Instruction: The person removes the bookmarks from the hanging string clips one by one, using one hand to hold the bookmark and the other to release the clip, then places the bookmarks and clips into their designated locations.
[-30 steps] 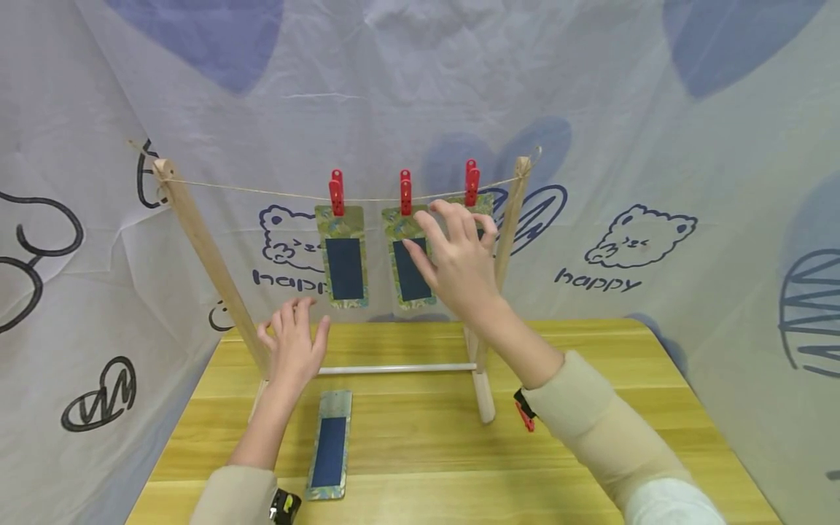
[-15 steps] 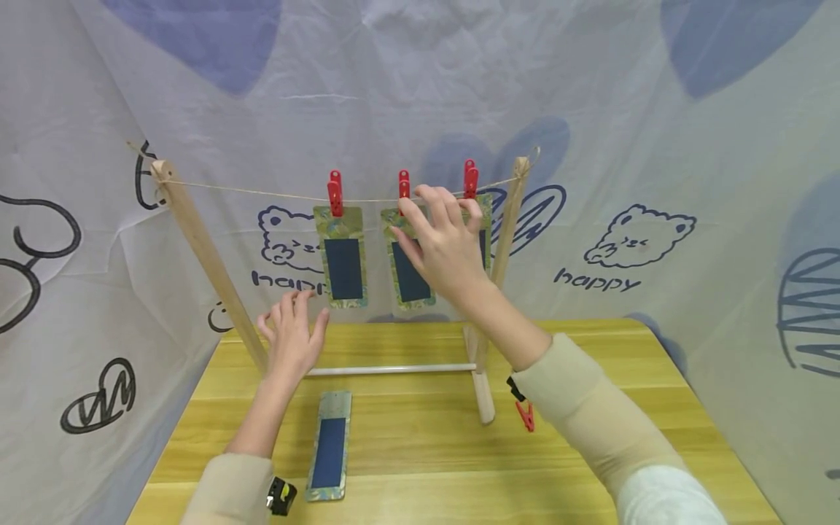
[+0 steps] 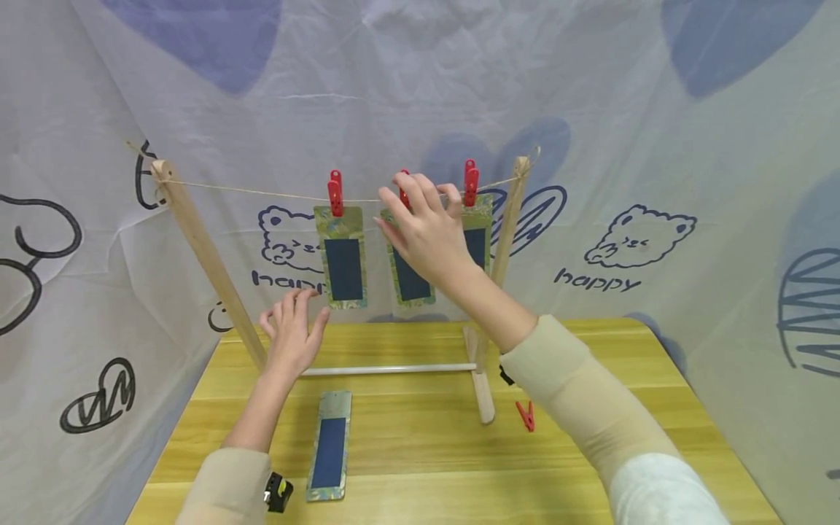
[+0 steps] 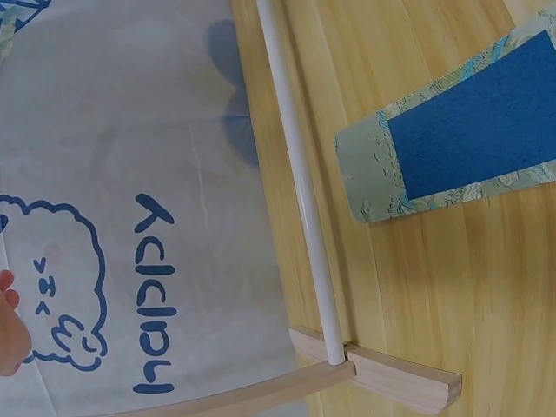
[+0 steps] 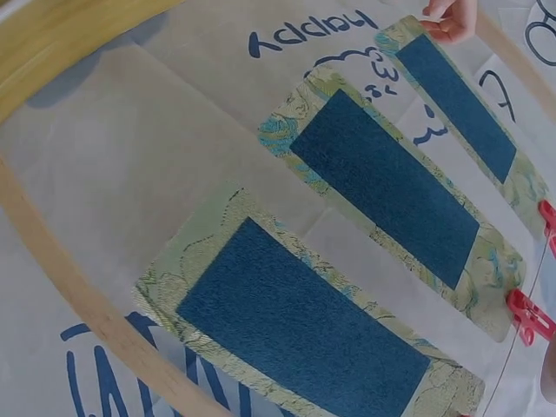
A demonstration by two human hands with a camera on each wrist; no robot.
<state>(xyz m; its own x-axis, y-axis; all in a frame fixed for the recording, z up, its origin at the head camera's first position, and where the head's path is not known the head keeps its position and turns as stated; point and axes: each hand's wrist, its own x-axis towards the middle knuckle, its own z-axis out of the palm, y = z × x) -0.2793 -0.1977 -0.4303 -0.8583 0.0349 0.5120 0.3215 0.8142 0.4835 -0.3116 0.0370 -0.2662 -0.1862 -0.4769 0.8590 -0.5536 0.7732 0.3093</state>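
Observation:
Three green-patterned cards with dark blue panels hang from a string: a left card [image 3: 344, 270], a middle card [image 3: 413, 286] and a right card [image 3: 478, 248]. Red clothespins [image 3: 335, 194] hold them at their tops. My right hand [image 3: 429, 233] hovers before the middle card with its fingers loosely bent and holds nothing visible. Its fingers partly hide the middle clothespin [image 5: 528, 314]. Low on the left, my left hand [image 3: 294, 335] is raised with spread, relaxed fingers near the left card's lower corner. A similar card [image 3: 329, 452] lies flat on the table.
The string [image 3: 262, 192] runs between two wooden posts [image 3: 206, 255], joined low down by a white rod [image 3: 394, 369]. One loose red clothespin [image 3: 526, 416] lies on the wooden table [image 3: 420, 452] at the right. A printed cloth [image 3: 656, 146] stands behind.
My right hand has moved left and slightly up, from before the right card to the middle clothespin. The loose clothespin is now in full view. The left hand has barely moved.

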